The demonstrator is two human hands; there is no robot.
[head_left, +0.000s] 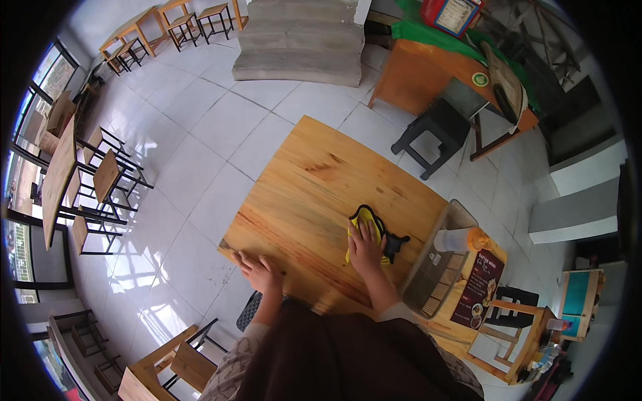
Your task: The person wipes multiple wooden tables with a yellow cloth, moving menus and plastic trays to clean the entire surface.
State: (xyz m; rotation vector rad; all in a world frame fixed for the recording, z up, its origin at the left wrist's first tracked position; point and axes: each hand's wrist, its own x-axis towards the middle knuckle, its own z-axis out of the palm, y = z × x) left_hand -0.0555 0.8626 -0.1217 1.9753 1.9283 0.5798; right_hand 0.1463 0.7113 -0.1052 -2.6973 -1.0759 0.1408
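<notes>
A wooden table (301, 200) with visible grain and knots stands in front of me. My right hand (366, 245) lies flat with its fingers spread on a yellow and black cloth (370, 215), pressing it against the tabletop. A dark part of the cloth bunches up to the right of the hand. My left hand (260, 270) rests on the table's near left corner, fingers apart, holding nothing.
Right of my right hand stands a grey plastic basket (419, 280) with an orange-capped bottle (459, 239), beside a printed menu (477, 288). A black plastic stool (439, 130) is beyond the table, near an orange desk (416, 72). Wooden stools (106, 175) stand at left.
</notes>
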